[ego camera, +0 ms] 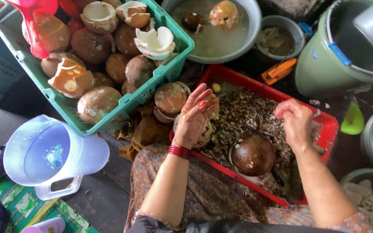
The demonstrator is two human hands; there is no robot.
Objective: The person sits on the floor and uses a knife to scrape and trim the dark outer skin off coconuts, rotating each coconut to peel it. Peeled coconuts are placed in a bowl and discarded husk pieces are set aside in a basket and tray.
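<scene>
Coconut [203, 129] cupped under left hand [194, 117], over red tray [331, 123].

Head view: held at tray's 9 o'clock edge so shavings drop inside; left fingers spread apart, palm pressed on the shell to steady it. Right hand [297, 123], at 3 o'clock of the left, closed together around something small, too hidden to name. Half shell [253, 154] dome-up amid peelings at 6 o'clock. Green basket [104, 123] of husked coconuts at 10 o'clock, within reach; basin [249, 36] of water at 12; jug [52, 155] at 8.
</scene>
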